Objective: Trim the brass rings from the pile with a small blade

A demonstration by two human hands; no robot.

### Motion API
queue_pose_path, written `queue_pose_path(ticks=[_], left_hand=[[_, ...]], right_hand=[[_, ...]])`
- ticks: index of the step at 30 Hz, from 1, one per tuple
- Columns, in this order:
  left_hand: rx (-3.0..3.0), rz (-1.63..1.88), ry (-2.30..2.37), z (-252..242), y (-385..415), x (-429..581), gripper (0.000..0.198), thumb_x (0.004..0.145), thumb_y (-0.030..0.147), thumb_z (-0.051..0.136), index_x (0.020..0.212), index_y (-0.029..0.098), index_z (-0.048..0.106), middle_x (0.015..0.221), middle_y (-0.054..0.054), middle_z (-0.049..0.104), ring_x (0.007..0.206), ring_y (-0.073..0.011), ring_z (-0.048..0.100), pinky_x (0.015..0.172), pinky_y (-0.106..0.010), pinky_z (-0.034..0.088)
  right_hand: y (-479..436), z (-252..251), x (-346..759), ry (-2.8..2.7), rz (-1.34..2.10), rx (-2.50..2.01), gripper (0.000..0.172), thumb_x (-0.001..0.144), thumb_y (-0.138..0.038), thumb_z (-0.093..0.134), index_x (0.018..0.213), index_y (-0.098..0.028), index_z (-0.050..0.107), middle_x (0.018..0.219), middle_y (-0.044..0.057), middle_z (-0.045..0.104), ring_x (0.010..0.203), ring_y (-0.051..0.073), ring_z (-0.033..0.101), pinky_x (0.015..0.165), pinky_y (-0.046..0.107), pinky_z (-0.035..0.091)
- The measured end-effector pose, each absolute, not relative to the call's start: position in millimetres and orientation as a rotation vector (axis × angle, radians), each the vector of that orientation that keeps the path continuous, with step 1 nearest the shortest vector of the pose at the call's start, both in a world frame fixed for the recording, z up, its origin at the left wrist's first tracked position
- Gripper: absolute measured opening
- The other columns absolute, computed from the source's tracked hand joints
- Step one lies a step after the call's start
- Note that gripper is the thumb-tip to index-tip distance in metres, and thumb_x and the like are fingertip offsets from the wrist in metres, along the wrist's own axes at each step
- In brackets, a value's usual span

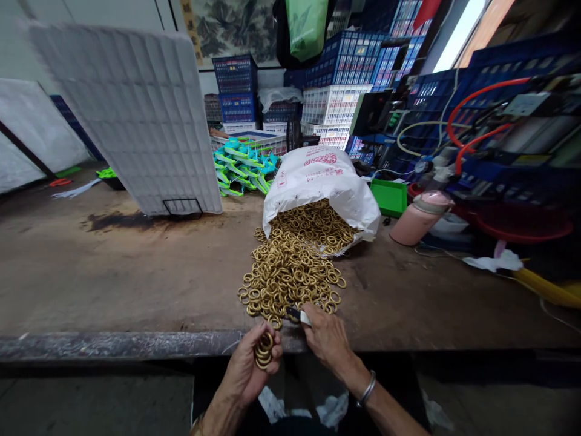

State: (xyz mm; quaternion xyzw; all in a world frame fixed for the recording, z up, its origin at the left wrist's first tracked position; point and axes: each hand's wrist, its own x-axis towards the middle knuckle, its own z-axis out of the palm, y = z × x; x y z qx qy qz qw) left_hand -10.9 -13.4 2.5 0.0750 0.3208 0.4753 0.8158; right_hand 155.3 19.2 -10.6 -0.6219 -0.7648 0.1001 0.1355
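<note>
A: Panel [131, 115], white and gridded, upper left of the frame: how does it stand?

B: Tilted, leaning on a small black wire stand [183, 208] upon the brown workbench [91, 272].

A: Lower centre?

B: The left hand [249, 366], at the bench's near edge, is curled closed around a small stack of brass rings [264, 351]. Just right of it, the right hand [327, 335] pinches a small tool [299, 315] with a dark tip; its fingers are folded tight. A metal bangle [367, 389] circles that wrist.

A: And the loose rings?

B: A heap of brass rings [290, 272] lies at centre frame, spilling from a white sack [322, 181] tipped on its side; the heap's near edge touches the right hand's fingers.

A: Right of the sack?

B: A green tray [389, 197], then a pink flask [415, 219] lying tilted. Blue crates [345, 57] stack along the top.
</note>
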Motion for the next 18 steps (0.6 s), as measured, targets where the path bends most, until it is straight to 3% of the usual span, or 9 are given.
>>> queue_pose_path(ticks=[5, 11, 18], left_hand=[[0.179, 1.015, 0.685, -3, -15, -9, 0.015, 0.068, 0.024, 0.063, 0.072, 0.012, 0.055, 0.068, -0.003, 0.058, 0.056, -0.0104, 0.055, 0.038, -0.015, 0.031], [0.247, 1.000, 0.695, -2, -11, -6, 0.016, 0.066, 0.022, 0.066, 0.072, 0.013, 0.055, 0.068, -0.002, 0.058, 0.056, -0.0095, 0.056, 0.037, -0.014, 0.031], [0.330, 0.975, 0.701, -2, -4, -5, 0.017, 0.064, 0.017, 0.066, 0.078, 0.012, 0.058, 0.066, -0.001, 0.056, 0.054, -0.0079, 0.055, 0.038, -0.013, 0.030]], right_hand=[[20, -9, 158, -2.257, 0.326, -1.804, 0.024, 0.074, -0.009, 0.038, 0.086, -0.020, 0.055, 0.082, 0.002, 0.063, 0.071, 0.014, 0.056, 0.057, 0.022, 0.028], [21, -5, 162, -2.280, 0.390, -1.803, 0.027, 0.071, -0.007, 0.039, 0.088, -0.021, 0.055, 0.086, 0.002, 0.064, 0.075, 0.014, 0.057, 0.058, 0.022, 0.029], [31, -6, 165, -2.023, 0.604, -1.702, 0.016, 0.077, -0.020, 0.038, 0.074, -0.020, 0.053, 0.064, -0.001, 0.056, 0.059, 0.012, 0.049, 0.056, 0.021, 0.030]])
